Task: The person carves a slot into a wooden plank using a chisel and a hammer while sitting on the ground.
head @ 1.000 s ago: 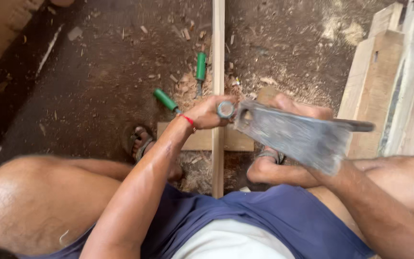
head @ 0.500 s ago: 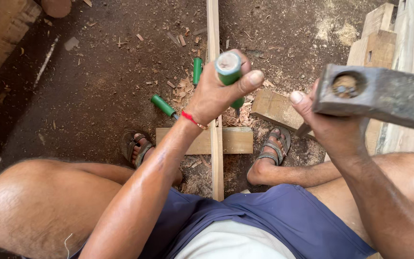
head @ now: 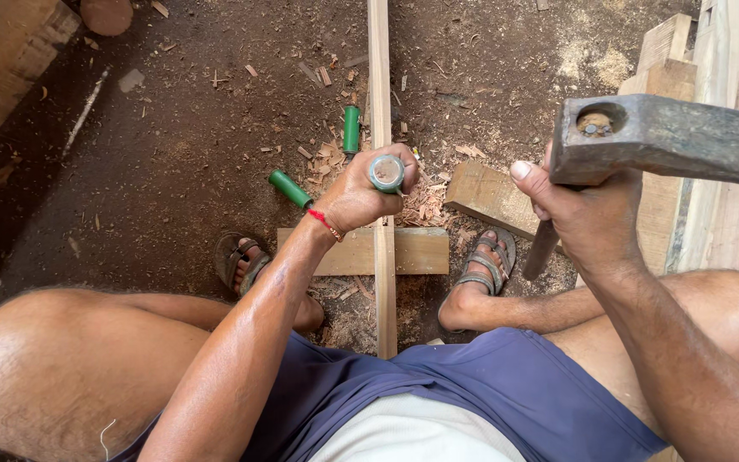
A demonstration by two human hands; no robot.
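Dirt floor (head: pixel 173 171); chisel (head: pixel 386 172) upright inside left hand (head: pixel 361 192) grip, over wooden strip (head: pixel 384 282).

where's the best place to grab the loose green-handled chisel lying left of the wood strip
Take the green-handled chisel by its round green handle, coming from above with a grip across its width. It lies flat on the dirt floor, slanted, handle fully exposed; its lower end runs under the left hand.

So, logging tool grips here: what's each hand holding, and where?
Left hand grips the green-handled chisel around its handle. Right hand grips the hammer handle just below the head.
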